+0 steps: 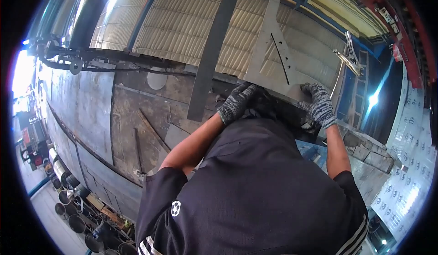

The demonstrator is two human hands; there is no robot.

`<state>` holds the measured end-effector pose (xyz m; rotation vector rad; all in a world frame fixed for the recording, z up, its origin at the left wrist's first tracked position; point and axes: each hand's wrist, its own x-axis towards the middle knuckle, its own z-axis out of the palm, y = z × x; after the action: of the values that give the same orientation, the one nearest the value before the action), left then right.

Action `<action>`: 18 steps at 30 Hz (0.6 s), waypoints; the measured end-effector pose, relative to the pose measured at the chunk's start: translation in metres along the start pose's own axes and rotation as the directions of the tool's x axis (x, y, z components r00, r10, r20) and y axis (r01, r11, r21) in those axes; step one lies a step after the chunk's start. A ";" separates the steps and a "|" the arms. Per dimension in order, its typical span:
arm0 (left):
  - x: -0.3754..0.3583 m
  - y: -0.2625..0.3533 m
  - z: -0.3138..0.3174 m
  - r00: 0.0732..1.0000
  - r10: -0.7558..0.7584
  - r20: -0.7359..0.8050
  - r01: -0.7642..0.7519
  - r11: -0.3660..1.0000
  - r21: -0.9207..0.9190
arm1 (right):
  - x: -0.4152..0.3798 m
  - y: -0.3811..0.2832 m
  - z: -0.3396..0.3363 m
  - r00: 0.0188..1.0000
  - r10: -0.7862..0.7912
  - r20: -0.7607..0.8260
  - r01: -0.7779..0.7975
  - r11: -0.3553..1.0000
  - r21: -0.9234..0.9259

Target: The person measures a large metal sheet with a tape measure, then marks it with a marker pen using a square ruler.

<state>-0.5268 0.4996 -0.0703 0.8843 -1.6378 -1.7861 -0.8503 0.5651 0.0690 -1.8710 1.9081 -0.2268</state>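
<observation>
A flat grey metal plate [269, 70] with a long slot and several small holes extends forward from in front of my body. My right hand [319, 105], in a grey knitted glove, pinches its near right corner between thumb and fingers. My left hand [236, 104], gloved alike, is closed beside the plate's near left corner; what its curled fingers hold is hidden. Left of the plate is a long dark flat metal bar [210, 56], its near end close to my left hand.
Large metal sheets [82, 113] lie on the left, with a thin rod [153, 129] on the stained surface beside them. Several round containers [77, 223] stand at lower left. A metal clamp-like tool [350, 59] is at upper right, near printed sheeting [404, 177].
</observation>
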 end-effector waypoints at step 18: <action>0.006 -0.023 0.006 0.964 -0.029 -0.264 0.069 0.988 0.142 | 0.005 0.007 0.003 0.999 -0.034 0.027 0.035 0.999 -0.013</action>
<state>-0.5345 0.5015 -0.0931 1.1839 -1.6036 -1.5165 -0.8547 0.5610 0.0621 -1.9077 1.8650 -0.1988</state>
